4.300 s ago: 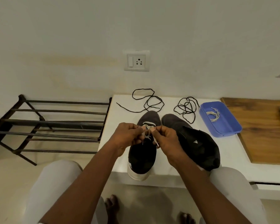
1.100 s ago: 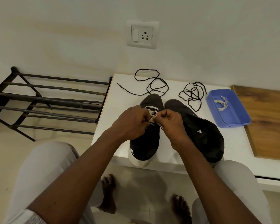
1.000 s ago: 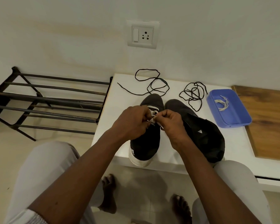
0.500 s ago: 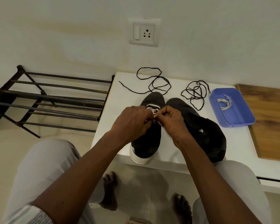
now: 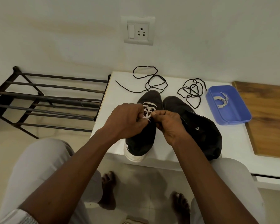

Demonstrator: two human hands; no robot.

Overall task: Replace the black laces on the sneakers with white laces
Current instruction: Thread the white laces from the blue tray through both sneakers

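The flat white lace [image 5: 148, 110] is crossed through the toe-end eyelets of the black fabric sneaker with the white sole [image 5: 141, 141]. The sneaker lies toe to the wall, heel over the white table's [image 5: 118, 97] near edge. The lace ends sit between both hands, equally near: the left hand [image 5: 128, 120] is curled round one, the right hand [image 5: 168, 125] pinches the other. The next eyelets, I'd say, lie heel-ward, toward the person. Loose black cord laces [image 5: 191, 91] and a blue plastic tray [image 5: 236, 121] sit behind.

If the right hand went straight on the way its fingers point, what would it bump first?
Probably the left hand, just across from the right hand above the left sneaker; both pinch the white lace there. Depth is unclear.
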